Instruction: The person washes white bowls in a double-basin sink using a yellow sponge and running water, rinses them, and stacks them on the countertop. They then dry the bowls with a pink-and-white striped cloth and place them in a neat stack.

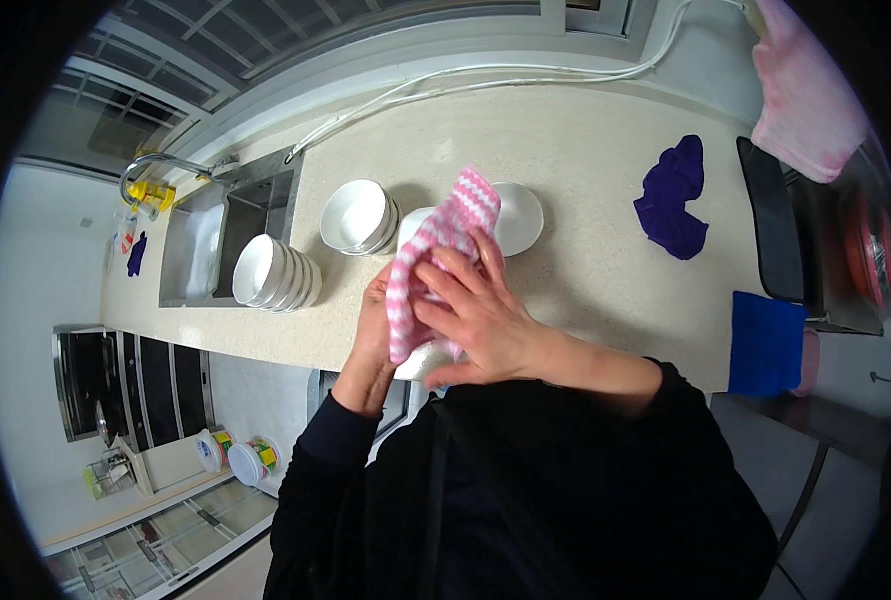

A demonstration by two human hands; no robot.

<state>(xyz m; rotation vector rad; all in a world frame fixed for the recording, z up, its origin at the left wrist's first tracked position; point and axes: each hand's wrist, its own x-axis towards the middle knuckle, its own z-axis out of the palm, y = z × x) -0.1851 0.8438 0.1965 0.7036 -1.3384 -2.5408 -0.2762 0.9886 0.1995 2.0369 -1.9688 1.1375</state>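
A pink-and-white striped cloth (445, 225) is bunched under my right hand (483, 315), whose spread fingers press into its folds. My left hand (374, 322) grips from the left side, its fingers mostly hidden behind the cloth. Below the cloth shows the glossy side of a white bowl (423, 364), held between my hands and largely covered. Just beyond, a white dish (520, 217) rests on the counter, and another white piece (414, 223) is partly hidden by the cloth. To the left stand two stacks of white bowls, one farther back (354, 216) and one nearer (259, 270).
A steel sink (265, 206) with a curved faucet (164, 159) is set in the counter (588, 142) at left. Purple cloth (672, 199) lies at right, near a blue cloth (766, 343) over the edge. White cables (490, 73) run along the back.
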